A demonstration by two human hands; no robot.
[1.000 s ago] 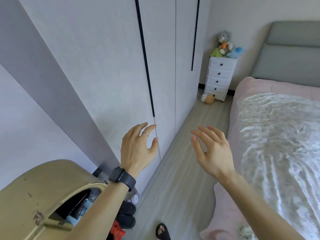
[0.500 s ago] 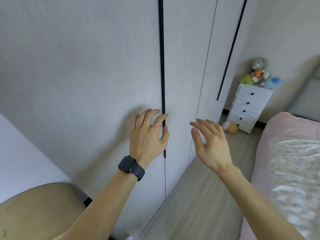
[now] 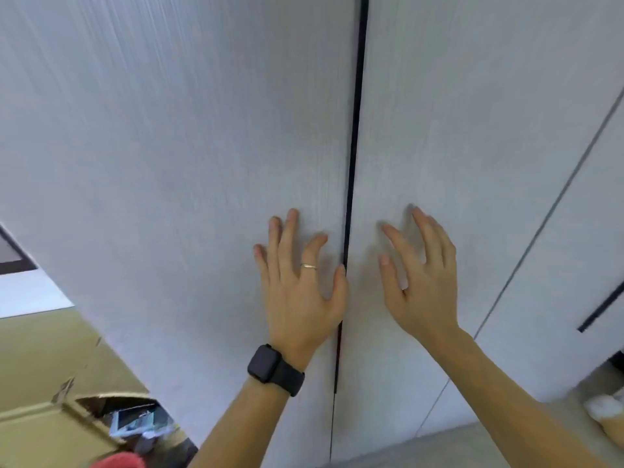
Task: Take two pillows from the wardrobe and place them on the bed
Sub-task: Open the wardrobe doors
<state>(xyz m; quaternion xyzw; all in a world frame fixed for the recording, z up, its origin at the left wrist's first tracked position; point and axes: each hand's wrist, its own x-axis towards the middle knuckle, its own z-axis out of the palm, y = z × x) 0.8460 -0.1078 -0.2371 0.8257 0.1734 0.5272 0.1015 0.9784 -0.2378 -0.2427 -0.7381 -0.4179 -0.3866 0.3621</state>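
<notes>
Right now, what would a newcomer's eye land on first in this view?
Two bare hands spread against the pale grey wardrobe doors: the left hand, with a black wrist watch and a thin ring, sits just left of the black vertical handle strip, the right hand just right of it. A tan cardboard box sits lower left.

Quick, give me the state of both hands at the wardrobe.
Left hand: open, fingers spread, holding nothing, thumb at the dark handle strip.
Right hand: open, fingers spread, empty.

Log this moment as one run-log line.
stage: reaching wardrobe | left hand: open, at black handle strip | right hand: open, by right door | doors: shut | pillows: unseen
</notes>
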